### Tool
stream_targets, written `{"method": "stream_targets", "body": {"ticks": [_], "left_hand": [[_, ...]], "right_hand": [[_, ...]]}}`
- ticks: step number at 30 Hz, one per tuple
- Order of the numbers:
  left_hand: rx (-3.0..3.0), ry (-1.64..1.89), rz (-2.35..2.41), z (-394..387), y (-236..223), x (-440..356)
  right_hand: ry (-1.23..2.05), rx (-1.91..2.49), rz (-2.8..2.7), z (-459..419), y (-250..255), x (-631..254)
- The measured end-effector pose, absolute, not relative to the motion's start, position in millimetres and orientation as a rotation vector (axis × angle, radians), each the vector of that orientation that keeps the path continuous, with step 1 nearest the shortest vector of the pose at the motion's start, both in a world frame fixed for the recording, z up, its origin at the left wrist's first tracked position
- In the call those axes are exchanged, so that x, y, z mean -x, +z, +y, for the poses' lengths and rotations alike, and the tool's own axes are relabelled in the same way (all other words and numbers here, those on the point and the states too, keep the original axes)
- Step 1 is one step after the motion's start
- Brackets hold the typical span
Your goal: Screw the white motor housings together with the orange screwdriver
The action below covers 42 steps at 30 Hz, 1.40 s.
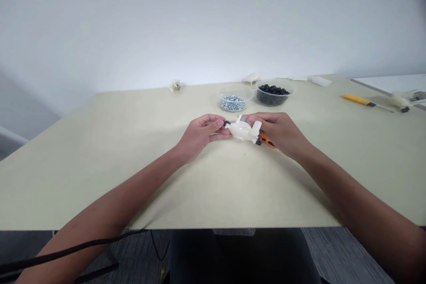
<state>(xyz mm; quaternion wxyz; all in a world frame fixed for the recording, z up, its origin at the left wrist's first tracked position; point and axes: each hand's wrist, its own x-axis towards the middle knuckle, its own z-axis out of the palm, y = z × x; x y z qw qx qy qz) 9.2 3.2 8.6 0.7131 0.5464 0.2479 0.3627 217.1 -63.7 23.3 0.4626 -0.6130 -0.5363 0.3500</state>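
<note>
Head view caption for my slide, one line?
Left hand and right hand hold a white plastic part, a bowl of silver bits and a bowl of black bits behind.

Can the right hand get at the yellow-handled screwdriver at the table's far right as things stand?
Probably yes, once it lets go. The right hand is closed on the white plastic housing, but nothing seems to stand between it and the yellow-handled screwdriver across the beige tabletop.

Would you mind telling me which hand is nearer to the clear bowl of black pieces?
The right hand is nearer, just in front of the clear bowl of black pieces. The left hand is farther, off to the bowl's left, beyond the white plastic part both hands hold.
</note>
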Motion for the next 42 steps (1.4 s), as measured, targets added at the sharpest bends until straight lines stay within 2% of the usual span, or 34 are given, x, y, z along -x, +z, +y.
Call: {"method": "stream_targets", "body": {"ticks": [17,42], "left_hand": [[-1.131,0.793,0.576,0,1,-13],[-1.148,0.829,0.676,4,0,-13]], "right_hand": [[0.433,1.445,-1.536,-57,17,-225],[0.435,1.433,-1.691,-58,15,-225]]}}
